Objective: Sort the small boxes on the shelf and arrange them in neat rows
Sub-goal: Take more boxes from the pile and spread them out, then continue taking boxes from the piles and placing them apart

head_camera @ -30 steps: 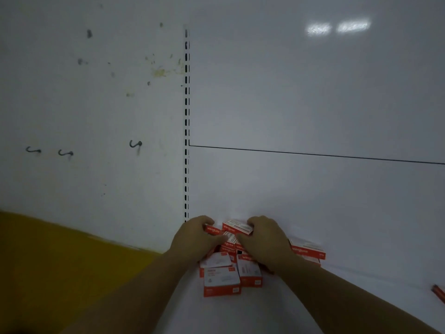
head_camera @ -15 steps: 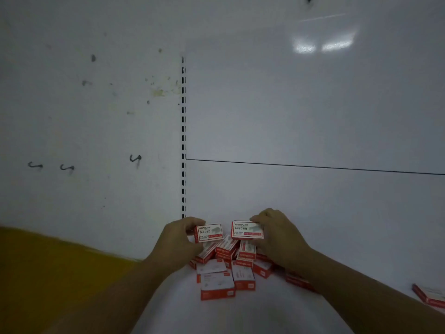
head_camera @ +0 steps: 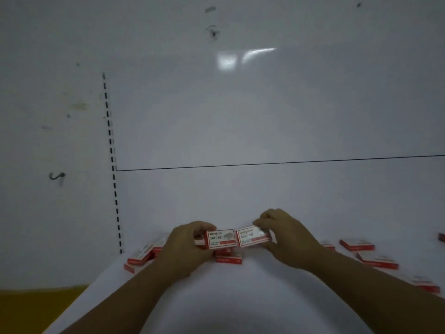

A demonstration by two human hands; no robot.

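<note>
Two small red-and-white boxes are held upright side by side above the white shelf (head_camera: pixel 240 297), their printed faces towards me. My left hand (head_camera: pixel 185 247) grips the left box (head_camera: pixel 221 238). The right box (head_camera: pixel 252 236), touching the first and slightly tilted, is pinched by my right hand (head_camera: pixel 286 233). Under and behind the hands lies a loose pile of the same boxes (head_camera: pixel 227 257); much of it is hidden by my hands.
More boxes lie scattered to the left (head_camera: pixel 139 257) and to the right (head_camera: pixel 376 260) on the shelf. A white back panel (head_camera: pixel 265 116) rises behind, with a slotted upright (head_camera: pixel 113 165) at left. A yellow surface (head_camera: pixel 31 309) shows at lower left.
Both hands lifted a box each out of the pile and brought the two together, faces towards me. The view has shifted right and down, showing more scattered boxes at right.
</note>
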